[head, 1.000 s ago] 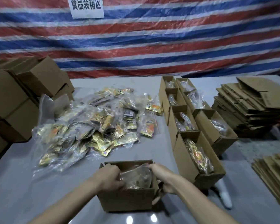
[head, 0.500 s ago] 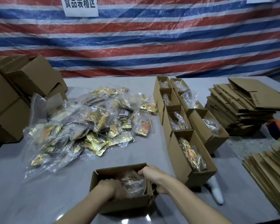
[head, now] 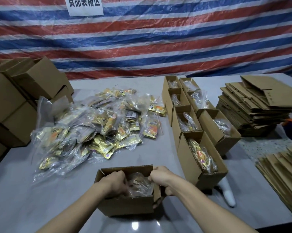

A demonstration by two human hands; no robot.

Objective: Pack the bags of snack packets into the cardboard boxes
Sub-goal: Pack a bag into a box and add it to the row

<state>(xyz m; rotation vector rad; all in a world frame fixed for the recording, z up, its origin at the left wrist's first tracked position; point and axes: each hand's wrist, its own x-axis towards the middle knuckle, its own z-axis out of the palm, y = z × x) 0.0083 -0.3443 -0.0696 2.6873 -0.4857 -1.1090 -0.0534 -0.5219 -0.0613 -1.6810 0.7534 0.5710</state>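
Note:
An open cardboard box point(head: 125, 206) stands on the grey table right in front of me. Inside it lies a clear bag of snack packets point(head: 140, 184). My left hand point(head: 115, 182) is down in the box, fingers curled on the left side of the bag. My right hand point(head: 160, 179) grips the box's right wall, fingers inside next to the bag and thumb outside. A loose pile of bagged gold snack packets point(head: 91, 132) lies beyond the box to the left.
Two rows of open boxes point(head: 207, 180), each holding a bag, run away on the right. Flat cardboard blanks are stacked far right point(head: 253, 111) and near right point(head: 283, 179). Closed boxes point(head: 15, 105) are piled at left. A white object point(head: 227, 194) lies behind the nearest filled box.
My left hand has gone from the box's front edge down inside onto the bag. My right hand stays at the right wall. The view has shifted slightly.

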